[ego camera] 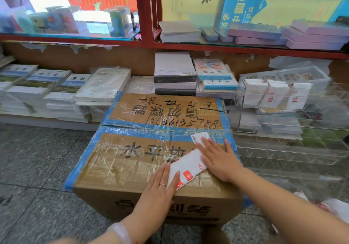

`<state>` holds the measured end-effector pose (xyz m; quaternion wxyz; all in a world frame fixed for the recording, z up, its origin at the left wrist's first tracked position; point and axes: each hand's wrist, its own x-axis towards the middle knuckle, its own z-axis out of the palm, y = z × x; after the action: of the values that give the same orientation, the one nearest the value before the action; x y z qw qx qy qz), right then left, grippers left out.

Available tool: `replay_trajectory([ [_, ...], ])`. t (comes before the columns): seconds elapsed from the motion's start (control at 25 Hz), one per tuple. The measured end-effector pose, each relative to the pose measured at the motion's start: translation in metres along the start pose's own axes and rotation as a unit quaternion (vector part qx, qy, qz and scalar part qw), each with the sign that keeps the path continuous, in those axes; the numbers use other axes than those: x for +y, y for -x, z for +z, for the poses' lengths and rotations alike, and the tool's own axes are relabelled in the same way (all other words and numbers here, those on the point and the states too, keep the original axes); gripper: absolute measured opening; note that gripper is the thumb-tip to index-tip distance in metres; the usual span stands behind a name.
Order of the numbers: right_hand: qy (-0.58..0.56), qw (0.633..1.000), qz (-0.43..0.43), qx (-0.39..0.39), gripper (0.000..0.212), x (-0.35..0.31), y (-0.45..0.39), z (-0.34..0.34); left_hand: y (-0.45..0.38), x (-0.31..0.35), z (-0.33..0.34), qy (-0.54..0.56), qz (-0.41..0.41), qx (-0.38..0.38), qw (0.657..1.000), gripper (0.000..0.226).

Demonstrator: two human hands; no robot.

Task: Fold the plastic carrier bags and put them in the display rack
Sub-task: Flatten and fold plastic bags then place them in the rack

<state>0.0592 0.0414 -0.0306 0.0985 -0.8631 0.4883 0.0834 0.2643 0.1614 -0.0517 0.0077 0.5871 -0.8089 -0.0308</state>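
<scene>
A white plastic carrier bag point(187, 165) with red print lies folded into a narrow strip on top of a taped cardboard box point(132, 158). My left hand point(160, 189) lies flat with straight fingers on the strip's near end. My right hand point(219, 158) presses flat on its far end, fingers spread. To the right stands a clear acrylic display rack point(283, 115); folded white bags point(275, 94) with red print stand upright in its top compartments.
Stacks of exercise books point(56, 90) and paper line the low shelf behind the box. A red-framed glass shelf point(145, 41) runs above. More white bags point(332, 207) lie on the grey tiled floor point(37, 158) at the right.
</scene>
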Motion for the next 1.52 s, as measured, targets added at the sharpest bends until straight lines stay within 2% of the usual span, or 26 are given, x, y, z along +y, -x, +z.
replay_trajectory([
  [0.08, 0.004, 0.999, 0.034, -0.007, 0.093, 0.012, -0.001, -0.004, -0.002, -0.008, 0.003, 0.058, -0.004, 0.002, 0.998, 0.155],
  [0.16, 0.004, 0.998, 0.065, -0.022, 0.063, 0.011, 0.000, -0.006, -0.001, -0.012, 0.003, 0.094, -0.006, 0.021, 0.995, 0.158],
  [0.2, -0.011, 0.996, 0.084, -0.025, 0.055, 0.010, 0.000, -0.007, 0.001, -0.012, -0.006, 0.092, 0.001, 0.004, 0.996, 0.153],
  [0.24, -0.036, 0.994, 0.097, -0.020, 0.052, 0.008, 0.001, -0.009, 0.006, -0.012, -0.013, 0.089, 0.020, -0.004, 0.996, 0.136],
  [0.28, -0.072, 0.992, 0.107, -0.004, 0.052, 0.006, 0.001, -0.012, 0.010, -0.012, -0.020, 0.137, 0.008, 0.021, 0.990, 0.105],
  [0.32, -0.114, 0.986, 0.117, 0.032, 0.052, 0.005, 0.003, -0.015, 0.010, -0.011, -0.027, 0.197, -0.030, 0.062, 0.978, 0.067],
  [0.36, -0.156, 0.975, 0.126, 0.093, 0.051, 0.002, 0.006, -0.020, 0.010, -0.013, -0.036, 0.246, -0.087, 0.098, 0.960, 0.041],
  [0.44, -0.204, 0.944, 0.112, 0.232, 0.043, -0.011, 0.015, -0.033, 0.007, -0.018, -0.042, 0.343, -0.209, 0.147, 0.904, 0.022],
  [0.48, -0.205, 0.939, 0.081, 0.265, 0.038, -0.022, 0.021, -0.040, 0.005, -0.021, -0.046, 0.394, -0.259, 0.158, 0.868, 0.019],
  [0.52, -0.195, 0.944, 0.040, 0.262, 0.036, -0.034, 0.026, -0.045, 0.004, -0.023, -0.049, 0.443, -0.302, 0.149, 0.831, 0.019],
  [0.6, -0.151, 0.969, -0.055, 0.185, 0.044, -0.060, 0.035, -0.044, 0.003, -0.022, -0.054, 0.546, -0.363, 0.112, 0.747, 0.030],
  [0.64, -0.118, 0.978, -0.098, 0.140, 0.049, -0.071, 0.036, -0.038, 0.005, -0.021, -0.054, 0.584, -0.370, 0.095, 0.716, 0.035],
  [0.72, -0.074, 0.981, -0.164, 0.070, 0.060, -0.083, 0.034, -0.025, 0.009, -0.016, -0.057, 0.618, -0.372, 0.045, 0.691, 0.034],
  [0.84, -0.029, 0.981, -0.193, 0.006, 0.076, -0.081, 0.026, -0.011, 0.014, -0.007, -0.061, 0.640, -0.376, -0.044, 0.669, 0.025],
  [0.88, -0.023, 0.981, -0.191, 0.005, 0.078, -0.078, 0.024, -0.007, 0.016, -0.007, -0.063, 0.635, -0.376, -0.074, 0.670, 0.020],
  [0.92, -0.026, 0.981, -0.191, 0.019, 0.077, -0.077, 0.024, -0.004, 0.017, -0.008, -0.063, 0.616, -0.362, -0.096, 0.693, 0.015],
  [0.96, -0.034, 0.979, -0.196, 0.039, 0.072, -0.077, 0.024, -0.002, 0.018, -0.013, -0.061, 0.565, -0.329, -0.098, 0.751, 0.010],
  [1.04, -0.042, 0.979, -0.189, 0.061, 0.060, -0.079, 0.026, -0.001, 0.015, -0.031, -0.058, 0.364, -0.210, -0.046, 0.906, 0.015],
  [1.08, -0.044, 0.980, -0.183, 0.062, 0.055, -0.080, 0.027, 0.000, 0.012, -0.038, -0.060, 0.284, -0.142, -0.036, 0.948, 0.025],
  [1.12, -0.046, 0.980, -0.183, 0.062, 0.050, -0.080, 0.027, 0.000, 0.010, -0.043, -0.059, 0.241, -0.073, -0.042, 0.967, 0.039],
  [1.2, -0.068, 0.977, -0.189, 0.074, 0.043, -0.080, 0.026, -0.001, 0.004, -0.046, -0.055, 0.228, -0.003, -0.085, 0.970, 0.052],
  [1.28, -0.131, 0.966, -0.202, 0.099, 0.037, -0.079, 0.023, 0.002, 0.001, -0.046, -0.051, 0.230, -0.004, -0.101, 0.968, 0.054],
  [1.36, -0.192, 0.955, -0.195, 0.116, 0.034, -0.082, 0.022, 0.005, 0.000, -0.051, -0.043, 0.221, -0.002, -0.072, 0.973, 0.054],
  [1.44, -0.242, 0.952, -0.152, 0.110, 0.035, -0.085, 0.024, 0.003, 0.000, -0.046, -0.042, 0.262, -0.012, -0.062, 0.963, 0.054],
  [1.52, -0.260, 0.953, -0.116, 0.105, 0.031, -0.086, 0.026, -0.001, 0.000, -0.039, -0.035, 0.250, 0.021, -0.009, 0.968, 0.041],
])
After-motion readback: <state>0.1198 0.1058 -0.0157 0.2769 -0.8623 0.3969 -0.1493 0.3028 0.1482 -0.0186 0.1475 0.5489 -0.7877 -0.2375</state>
